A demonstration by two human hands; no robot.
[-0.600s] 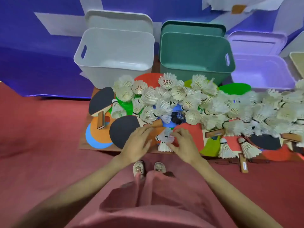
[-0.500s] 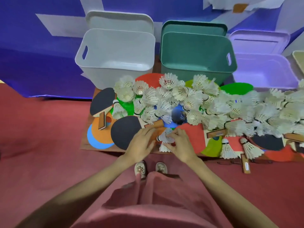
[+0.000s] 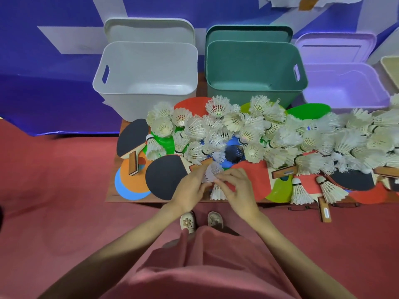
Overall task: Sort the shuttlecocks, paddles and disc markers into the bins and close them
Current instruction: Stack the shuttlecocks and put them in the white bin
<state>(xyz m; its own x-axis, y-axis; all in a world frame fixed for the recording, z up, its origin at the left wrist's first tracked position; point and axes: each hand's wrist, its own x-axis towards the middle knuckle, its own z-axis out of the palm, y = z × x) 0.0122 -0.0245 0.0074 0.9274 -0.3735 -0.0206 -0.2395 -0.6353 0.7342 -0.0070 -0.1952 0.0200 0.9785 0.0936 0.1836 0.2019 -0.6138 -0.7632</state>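
A heap of white feather shuttlecocks (image 3: 269, 134) covers a low wooden table (image 3: 112, 190), lying over black paddles (image 3: 165, 176) and coloured disc markers (image 3: 131, 180). At the table's front edge my left hand (image 3: 190, 188) and my right hand (image 3: 239, 188) meet around one shuttlecock (image 3: 212, 172), fingers of both pinching its feathers. Another shuttlecock (image 3: 218, 193) lies just below, between my hands. Three open bins stand behind the table: white (image 3: 149, 83), green (image 3: 254, 74) and lilac (image 3: 345, 85), each with its lid propped up behind.
A second black paddle (image 3: 132, 137) lies at the table's left, a third (image 3: 354, 180) at the right. Two loose shuttlecocks (image 3: 300, 193) stand near the front right. Red carpet surrounds the table; my feet (image 3: 200, 220) are at its front edge. A beige bin corner (image 3: 391, 67) shows far right.
Both hands have closed in on the shuttlecock and lifted it slightly off the front of the table; the other shuttlecock stays lying below.
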